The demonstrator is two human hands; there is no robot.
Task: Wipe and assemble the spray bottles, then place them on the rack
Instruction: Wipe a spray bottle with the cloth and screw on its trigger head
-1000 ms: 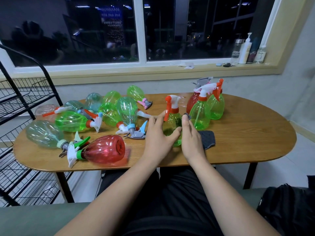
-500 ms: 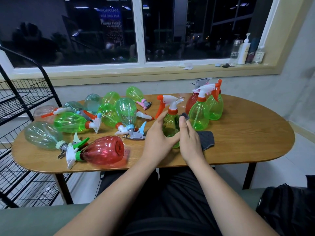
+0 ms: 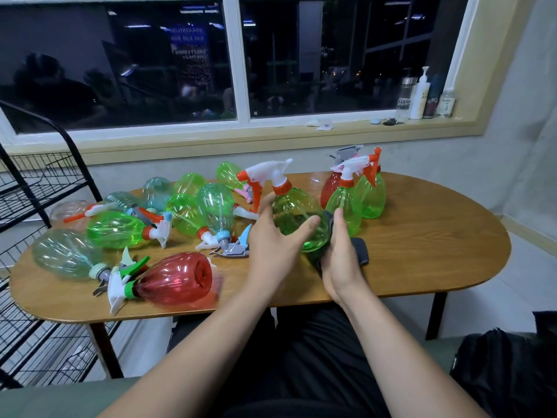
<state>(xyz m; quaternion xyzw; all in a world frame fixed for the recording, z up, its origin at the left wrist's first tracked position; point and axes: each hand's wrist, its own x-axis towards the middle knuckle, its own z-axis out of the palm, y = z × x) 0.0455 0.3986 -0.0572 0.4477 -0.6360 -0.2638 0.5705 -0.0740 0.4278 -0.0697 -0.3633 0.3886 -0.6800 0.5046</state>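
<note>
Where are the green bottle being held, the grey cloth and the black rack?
green bottle (image 3: 292, 206), head view, on its clear belly just below the orange collar.
grey cloth (image 3: 358, 250), head view, on the loose flap at its right end.
black rack (image 3: 45, 170), head view, on the upper shelf's wire mesh.

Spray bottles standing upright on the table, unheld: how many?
3, grouped far right on the table: red bottle at back, front green bottle, right green bottle. Others could hide behind.
</note>
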